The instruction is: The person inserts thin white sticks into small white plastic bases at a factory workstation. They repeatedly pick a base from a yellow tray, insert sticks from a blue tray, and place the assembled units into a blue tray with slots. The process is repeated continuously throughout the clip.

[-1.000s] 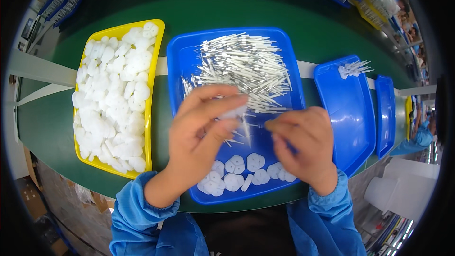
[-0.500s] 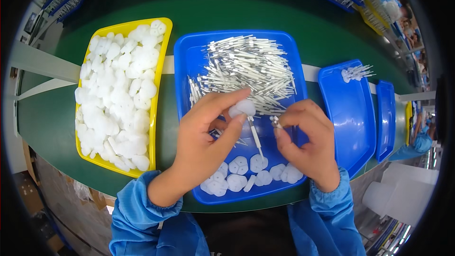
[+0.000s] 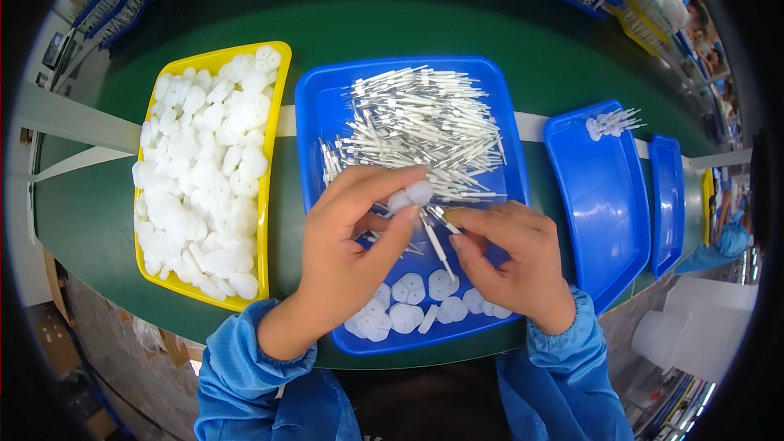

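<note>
My left hand (image 3: 335,253) pinches a white, lobed plastic disc (image 3: 416,193) between thumb and fingers, above the middle blue tray (image 3: 305,114). A thin white-and-metal rod (image 3: 437,245) hangs down from that disc. Between thumb and fingertips, my right hand (image 3: 523,257) grips another thin rod (image 3: 443,220), whose upper end is at the disc; whether it is inserted I cannot tell. Beyond the hands, a heap of loose rods (image 3: 425,122) fills the tray's far part. Several loose lobed discs (image 3: 407,317) lie along its near side.
At left stands a yellow tray (image 3: 264,253) heaped with white discs (image 3: 196,171). On the right, a blue tray (image 3: 604,212) has a small cluster of rods with discs (image 3: 612,123) at its far end. A narrower blue tray (image 3: 667,204) sits beyond it.
My right hand has moved left, bringing its rod up to the disc in my left hand. The held disc has tilted, and the left hand has stayed nearly in place.
</note>
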The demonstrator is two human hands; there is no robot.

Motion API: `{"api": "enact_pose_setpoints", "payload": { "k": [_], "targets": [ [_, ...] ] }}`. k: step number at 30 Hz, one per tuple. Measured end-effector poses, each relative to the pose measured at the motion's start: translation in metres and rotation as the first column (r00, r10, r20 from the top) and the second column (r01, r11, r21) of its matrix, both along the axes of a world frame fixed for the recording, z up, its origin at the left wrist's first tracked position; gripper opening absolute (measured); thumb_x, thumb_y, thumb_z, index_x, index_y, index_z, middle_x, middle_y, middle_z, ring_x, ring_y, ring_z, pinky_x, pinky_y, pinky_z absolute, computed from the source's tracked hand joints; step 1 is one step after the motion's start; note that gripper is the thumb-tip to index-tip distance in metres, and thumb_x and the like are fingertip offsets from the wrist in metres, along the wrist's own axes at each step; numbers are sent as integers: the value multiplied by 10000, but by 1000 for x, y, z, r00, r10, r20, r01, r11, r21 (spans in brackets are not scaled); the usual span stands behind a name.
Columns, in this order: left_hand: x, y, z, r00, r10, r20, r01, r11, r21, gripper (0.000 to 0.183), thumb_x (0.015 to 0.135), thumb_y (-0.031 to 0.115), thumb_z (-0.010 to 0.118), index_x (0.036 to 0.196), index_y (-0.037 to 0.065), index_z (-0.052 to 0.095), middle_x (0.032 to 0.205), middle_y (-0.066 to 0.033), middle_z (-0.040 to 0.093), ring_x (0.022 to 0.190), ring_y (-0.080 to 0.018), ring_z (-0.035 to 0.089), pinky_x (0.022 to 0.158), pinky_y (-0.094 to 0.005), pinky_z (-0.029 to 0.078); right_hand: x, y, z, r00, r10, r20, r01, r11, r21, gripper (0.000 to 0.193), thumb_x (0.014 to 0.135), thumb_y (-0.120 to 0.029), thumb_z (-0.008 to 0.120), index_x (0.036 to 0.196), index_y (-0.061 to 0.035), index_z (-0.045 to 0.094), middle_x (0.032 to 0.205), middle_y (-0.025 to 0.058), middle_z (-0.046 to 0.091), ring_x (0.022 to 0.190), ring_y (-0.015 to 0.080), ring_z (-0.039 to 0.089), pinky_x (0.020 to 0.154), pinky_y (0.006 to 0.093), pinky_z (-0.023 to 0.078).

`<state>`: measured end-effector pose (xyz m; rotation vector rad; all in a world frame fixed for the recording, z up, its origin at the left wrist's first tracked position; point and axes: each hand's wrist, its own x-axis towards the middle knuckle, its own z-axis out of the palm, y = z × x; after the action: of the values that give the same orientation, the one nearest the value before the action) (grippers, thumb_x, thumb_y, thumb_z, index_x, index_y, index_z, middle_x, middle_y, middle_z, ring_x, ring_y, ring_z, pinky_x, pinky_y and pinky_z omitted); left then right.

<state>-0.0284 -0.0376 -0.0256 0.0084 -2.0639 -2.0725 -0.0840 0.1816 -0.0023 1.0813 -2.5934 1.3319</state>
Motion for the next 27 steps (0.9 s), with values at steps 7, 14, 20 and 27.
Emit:
{"api": "enact_pose_setpoints", "payload": {
  "k": [7, 14, 20, 27],
  "targets": [
    [0, -1, -1, 995, 3, -97, -21, 982, -190, 405, 968, -106, 764, 1335, 58, 815, 1263, -116, 725, 1070, -179, 745, 785, -263, 639, 8, -2, 6, 995, -43, 87, 43, 999, 7, 301, 876, -49, 878, 1174, -72, 844, 642, 13, 660, 544, 184, 646, 590, 335, 493],
    [0, -2, 0, 993, -48, -109, 12, 951, -310, 370, 983, -96, 760, 1330, 24, 810, 1251, -146, 798, 1023, -163, 746, 820, -274, 627, 3, -5, -4, 998, -57, -34, 57, 998, 1, 200, 896, -101, 902, 1078, -84, 821, 631, 16, 646, 535, 191, 636, 563, 350, 479],
    [-1, 0, 5, 990, -73, -122, 18, 916, -401, 407, 911, -54, 828, 1302, 62, 833, 969, -136, 824, 806, -266, 766, 754, -369, 605, 7, -8, -8, 986, -120, 116, 125, 992, -29, 134, 908, -140, 914, 989, -97, 816, 695, 31, 718, 550, 203, 650, 566, 355, 470],
    [3, 2, 5, 974, -83, -210, -55, 816, -576, 428, 885, -62, 838, 1305, 18, 824, 894, -143, 812, 770, -294, 773, 731, -373, 609, 8, -8, 5, 916, -75, -395, 173, 961, 218, 155, 890, -142, 913, 1003, -76, 829, 707, 5, 734, 582, 161, 660, 624, 344, 389]
  ]
}}
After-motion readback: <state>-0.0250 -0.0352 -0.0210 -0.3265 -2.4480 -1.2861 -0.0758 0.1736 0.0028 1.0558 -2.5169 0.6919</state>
